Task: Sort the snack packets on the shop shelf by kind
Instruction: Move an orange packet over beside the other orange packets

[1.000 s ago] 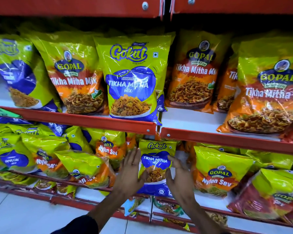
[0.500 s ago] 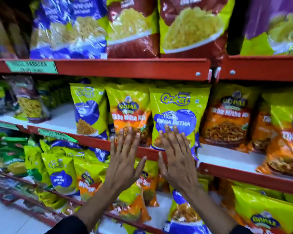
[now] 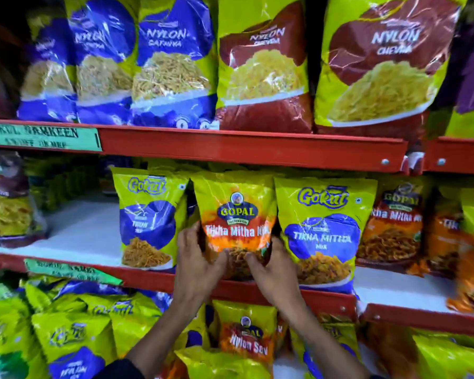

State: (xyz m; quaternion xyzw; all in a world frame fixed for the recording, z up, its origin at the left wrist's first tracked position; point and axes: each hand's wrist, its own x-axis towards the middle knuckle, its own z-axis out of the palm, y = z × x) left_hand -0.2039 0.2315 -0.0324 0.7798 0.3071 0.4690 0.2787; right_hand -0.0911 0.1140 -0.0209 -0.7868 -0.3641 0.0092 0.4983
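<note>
A yellow-and-orange Gopal Tikha Mitha Mix packet [image 3: 234, 214] stands upright on the middle shelf [image 3: 88, 231]. My left hand [image 3: 196, 265] grips its lower left side and my right hand [image 3: 271, 272] grips its lower right side. Two yellow-and-blue Gokul packets flank it: one on the left [image 3: 148, 217], a Tikha Mitha Mix one on the right [image 3: 323, 228]. More orange Gopal Tikha Mitha packets [image 3: 391, 228] stand further right.
The top shelf holds blue Nylon packets [image 3: 170, 58] and maroon Nylon packets [image 3: 263, 64]. Red shelf lips [image 3: 244, 147] run across, with green labels [image 3: 39, 138]. The lower shelf holds mixed Gokul and Gopal Nylon Sev packets [image 3: 246, 332]. White shelf surface shows at middle left.
The view rose from the lower shelf to the middle one. Both hands left the small Gokul packet, lifted open, and now clasp the Gopal Tikha Mitha Mix packet.
</note>
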